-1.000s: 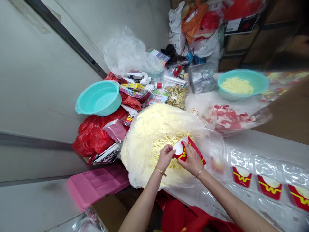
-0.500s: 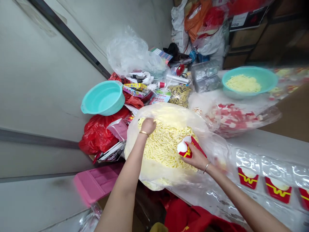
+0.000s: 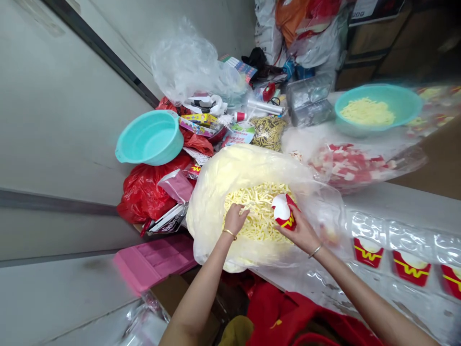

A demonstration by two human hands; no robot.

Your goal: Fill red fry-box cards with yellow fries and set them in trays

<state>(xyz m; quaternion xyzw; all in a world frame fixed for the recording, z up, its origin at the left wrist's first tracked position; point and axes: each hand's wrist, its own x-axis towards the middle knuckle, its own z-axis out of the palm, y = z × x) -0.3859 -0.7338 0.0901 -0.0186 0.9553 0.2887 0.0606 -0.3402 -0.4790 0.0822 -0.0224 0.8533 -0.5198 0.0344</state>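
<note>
A large translucent plastic bag (image 3: 216,168) lies wide open on the table, full of pale yellow fry-shaped sticks (image 3: 262,192). My left hand (image 3: 236,220) is in the bag's opening, low over the sticks. Its fingers are curled in, with a few sticks at the fingertips. My right hand (image 3: 301,234) grips a stack of red fry cartons (image 3: 288,222), each with a yellow zigzag, tilted over the bag's right side. The front carton's white inside faces up and toward my left hand. The lower ends of the cartons are covered by my fingers.
Clear plastic trays (image 3: 367,223) with red cartons lie at right. An empty turquoise basin (image 3: 151,137) rests on red bags at left; another turquoise basin (image 3: 406,108) holds yellow sticks. A bag of red and white pieces (image 3: 355,166) lies between. A pink tray (image 3: 154,259) sits lower left.
My left hand has moved from the bag's far left side toward me and right, nearer the cartons. The right hand has turned the cartons more upright. The bag's left rim has folded over more sticks.
</note>
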